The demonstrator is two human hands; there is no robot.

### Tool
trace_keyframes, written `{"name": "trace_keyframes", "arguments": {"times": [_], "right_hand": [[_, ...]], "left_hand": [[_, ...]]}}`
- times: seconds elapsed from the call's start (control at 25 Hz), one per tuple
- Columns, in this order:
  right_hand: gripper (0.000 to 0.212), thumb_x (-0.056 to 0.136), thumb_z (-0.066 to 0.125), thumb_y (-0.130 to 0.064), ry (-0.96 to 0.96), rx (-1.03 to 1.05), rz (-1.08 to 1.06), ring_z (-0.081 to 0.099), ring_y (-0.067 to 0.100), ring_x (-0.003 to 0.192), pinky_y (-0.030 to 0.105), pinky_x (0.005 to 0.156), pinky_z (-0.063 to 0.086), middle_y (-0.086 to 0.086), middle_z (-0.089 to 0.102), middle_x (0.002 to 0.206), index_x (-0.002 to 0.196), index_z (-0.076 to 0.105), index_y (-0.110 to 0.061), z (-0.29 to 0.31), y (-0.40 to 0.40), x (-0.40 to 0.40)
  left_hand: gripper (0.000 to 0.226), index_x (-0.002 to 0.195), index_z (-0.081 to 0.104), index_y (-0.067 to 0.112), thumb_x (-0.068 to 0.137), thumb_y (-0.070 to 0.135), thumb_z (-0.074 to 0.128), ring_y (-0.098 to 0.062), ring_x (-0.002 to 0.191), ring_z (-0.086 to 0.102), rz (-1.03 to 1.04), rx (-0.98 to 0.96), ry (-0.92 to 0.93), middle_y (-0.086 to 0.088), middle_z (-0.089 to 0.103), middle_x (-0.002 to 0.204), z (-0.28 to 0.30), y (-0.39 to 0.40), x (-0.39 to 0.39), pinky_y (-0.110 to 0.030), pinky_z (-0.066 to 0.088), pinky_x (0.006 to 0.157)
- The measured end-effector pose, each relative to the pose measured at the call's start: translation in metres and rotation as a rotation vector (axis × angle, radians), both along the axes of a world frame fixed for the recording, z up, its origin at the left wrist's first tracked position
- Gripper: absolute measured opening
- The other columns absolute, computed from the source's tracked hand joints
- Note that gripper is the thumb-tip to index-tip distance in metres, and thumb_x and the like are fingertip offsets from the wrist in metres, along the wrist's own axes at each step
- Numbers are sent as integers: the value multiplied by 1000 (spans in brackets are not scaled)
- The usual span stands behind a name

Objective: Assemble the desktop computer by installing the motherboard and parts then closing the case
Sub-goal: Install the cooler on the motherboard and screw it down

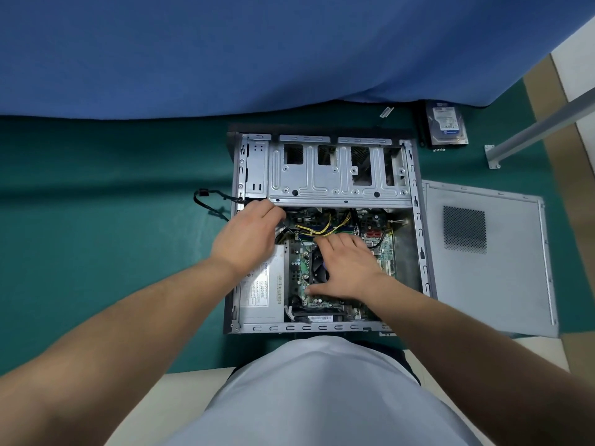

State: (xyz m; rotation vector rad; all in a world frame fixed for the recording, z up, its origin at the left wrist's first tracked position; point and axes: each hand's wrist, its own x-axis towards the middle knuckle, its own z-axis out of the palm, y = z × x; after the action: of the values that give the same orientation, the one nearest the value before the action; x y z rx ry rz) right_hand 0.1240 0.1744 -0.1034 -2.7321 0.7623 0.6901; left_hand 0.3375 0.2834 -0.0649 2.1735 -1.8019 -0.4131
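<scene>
The open computer case [325, 233] lies on its side on the green counter [112, 220] in front of me, its inside facing up. The motherboard [301, 278] already sits in the lower half of the case, with the silver power supply [262, 291] just beside it on the left. My right hand [347, 268] lies flat on the board with fingers spread, covering the cooler fan [318, 268], thumb stretched toward the near edge. My left hand [248, 236] reaches in at the case's left wall, fingers curled down among the black cables beneath the drive cage [338, 175]; I cannot tell whether they pinch anything. Yellow wires [322, 225] run between my hands. The side panel [486, 255] lies flat, touching the case's right side. A hard drive [446, 125] rests well apart at the far right, by the blue cloth [257, 49].
</scene>
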Motion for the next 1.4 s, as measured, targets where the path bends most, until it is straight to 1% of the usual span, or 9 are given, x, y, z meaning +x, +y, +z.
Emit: {"name": "trace_keyframes", "arguments": {"times": [0.08,0.16,0.28,0.48,0.8,1.0,1.16,1.28,1.4], "right_hand": [[119,66,26,-102,-29,4,-52,45,30,130,50,114,33,8,51,140,149,37,-17,-4,5,5],[108,72,24,-99,-55,-17,-79,48,29,120,49,105,39,7,54,129,137,47,-16,-12,11,9],[85,83,27,-88,-132,-110,-62,49,26,101,47,89,44,5,54,111,116,55,-15,-22,16,6],[57,90,42,-66,-268,-178,-45,45,28,89,44,77,40,7,50,99,105,54,-12,-33,17,2],[50,81,53,-57,-342,-162,-43,45,30,88,43,75,37,9,51,98,99,55,-10,-41,14,1],[62,89,42,-68,-241,-163,-39,46,29,93,45,80,41,9,52,105,113,56,-12,-30,15,3],[94,88,11,-87,-24,1,-83,41,31,131,56,108,29,10,44,142,152,33,-22,-11,11,6],[90,87,14,-87,25,114,-186,33,34,141,63,110,23,10,35,154,156,19,-31,8,11,5],[75,95,26,-76,-38,41,-180,39,35,136,58,110,33,11,40,149,154,27,-29,35,12,-14]], "left_hand": [[36,114,68,8,85,-6,53,-27,96,58,6,1,3,-6,65,105,0,0,0,-42,55,78],[35,113,68,8,84,-6,53,-27,95,58,13,-11,4,-6,65,103,-1,-1,0,-42,55,74],[36,112,69,8,85,-3,48,-26,94,59,10,-25,15,-6,65,102,-1,-1,-1,-40,56,72],[39,113,69,6,85,-2,42,-28,92,59,-1,-32,31,-8,66,102,-4,-1,-1,-43,56,69],[39,114,68,4,82,-7,47,-29,89,57,-1,-44,24,-9,65,101,-9,-2,0,-42,53,66],[38,112,68,5,82,-9,48,-31,93,57,-1,-34,6,-10,64,102,-5,-3,-1,-46,54,69],[37,114,66,7,84,-10,53,-29,96,55,19,-39,-23,-9,62,102,-3,-2,-3,-45,53,73],[40,121,64,6,87,-9,52,-31,101,57,-13,-69,-33,-10,63,110,-4,0,-5,-45,53,79],[43,121,67,6,83,-12,62,-36,107,52,-53,-154,-115,-12,63,117,-8,1,-3,-51,50,87]]}}
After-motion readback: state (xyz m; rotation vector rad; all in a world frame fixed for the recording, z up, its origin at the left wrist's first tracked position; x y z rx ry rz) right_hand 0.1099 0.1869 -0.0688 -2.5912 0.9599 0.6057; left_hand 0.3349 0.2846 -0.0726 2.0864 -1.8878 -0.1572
